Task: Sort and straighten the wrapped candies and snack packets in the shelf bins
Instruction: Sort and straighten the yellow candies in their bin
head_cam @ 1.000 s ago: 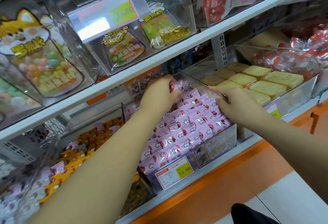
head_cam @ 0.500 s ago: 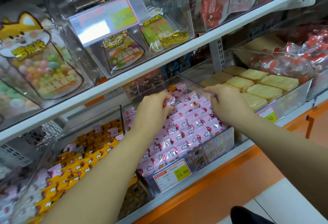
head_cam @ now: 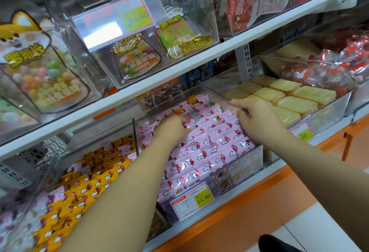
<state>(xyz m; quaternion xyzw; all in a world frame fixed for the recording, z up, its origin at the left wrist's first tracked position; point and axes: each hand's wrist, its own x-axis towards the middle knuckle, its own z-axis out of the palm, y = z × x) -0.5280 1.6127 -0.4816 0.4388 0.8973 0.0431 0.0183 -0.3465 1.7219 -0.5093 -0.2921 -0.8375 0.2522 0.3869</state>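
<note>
From the head camera, a clear plastic bin (head_cam: 257, 152) stands on the lower shelf, filled with tidy overlapping rows of pink wrapped candies (head_cam: 211, 141) printed with white clouds and red marks. Both hands are inside this bin, towards its rear half. The left hand (head_cam: 172, 129) lies knuckles up over the left rows, its fingers bent down and closed on the top edges of a few pink packets near the middle of the bin. The right hand (head_cam: 259, 120) sits at the bin's right side, just beside the clear wall; its forefinger stretches leftwards along the back of the rows while the other fingers bend onto the packets, and it cannot be told whether they grip one or only press. The candies between the two hands lie flat in rows, and a few orange wrappers (head_cam: 191, 99) show at the far end. A red-and-yellow price label (head_cam: 192, 199) is fixed to the bin's front. In the neighbouring bin on the left lie yellow-orange wrapped candies (head_cam: 85, 187) with some pink ones mixed in, partly hidden by the left forearm. In the bin on the right are pale yellow square biscuit packets (head_cam: 289, 99), stacked flat. Above, the white upper shelf (head_cam: 159, 75) carries clear boxes of cartoon-shaped sweet bags (head_cam: 137, 61) and a gold fish-shaped piece (head_cam: 195, 42).
</note>
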